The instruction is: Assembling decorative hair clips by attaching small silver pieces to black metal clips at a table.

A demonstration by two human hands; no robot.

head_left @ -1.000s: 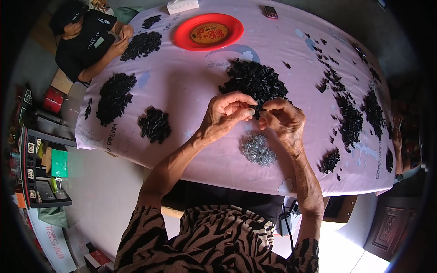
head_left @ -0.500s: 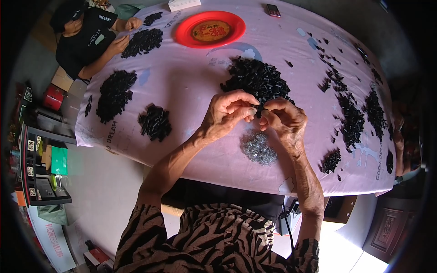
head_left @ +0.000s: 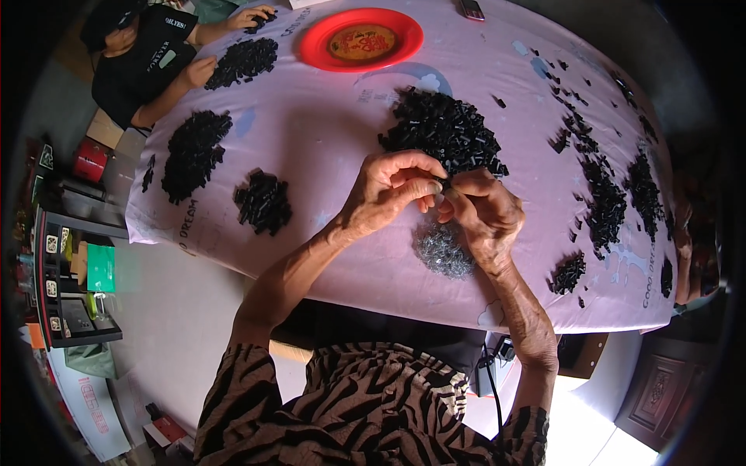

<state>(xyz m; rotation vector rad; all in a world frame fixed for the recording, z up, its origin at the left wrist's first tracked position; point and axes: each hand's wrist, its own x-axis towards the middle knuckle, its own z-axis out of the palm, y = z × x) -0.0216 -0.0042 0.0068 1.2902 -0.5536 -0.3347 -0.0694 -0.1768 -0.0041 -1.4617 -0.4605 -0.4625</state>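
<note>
Left hand: one bare left hand (head_left: 392,189), palm side inward, its thumb and forefinger pinching one small dark piece (head_left: 444,183), mostly hidden by the fingers.
Right hand: one bare right hand (head_left: 491,219), fingers curled, thumb and forefinger brought in close against the left fingertips; whether it grips anything itself I cannot tell.
Large heap: one large heap of short black rod-like pieces (head_left: 444,128), too many to count.
Clear heap: one low heap of tiny clear, glinting pieces (head_left: 444,255), tangled-looking, also past counting.
Black heaps on the left: five, being one oval black heap (head_left: 196,155), one small black heap (head_left: 263,203), one thin black row (head_left: 148,173), one far black heap (head_left: 245,62) and one little black heap (head_left: 260,23).
Black heaps on the right: scattered black clusters (head_left: 602,206) that run together, so no sure count.
Plate: one glossy red oval plate (head_left: 311,50) with a flat, round orange-brown centre.
Phone: one small dark phone (head_left: 472,9) at the far edge.
Cloth: one creased pale-pink printed tablecloth (head_left: 334,272).
Co-worker: one person in a black T-shirt (head_left: 151,70), one hand over the little heap, the other beside the far heap.
Dark piece's place: at the left fingertips, where both hands meet; the large heap lies just beyond them, the clear heap nearer the body, beside the right hand.
</note>
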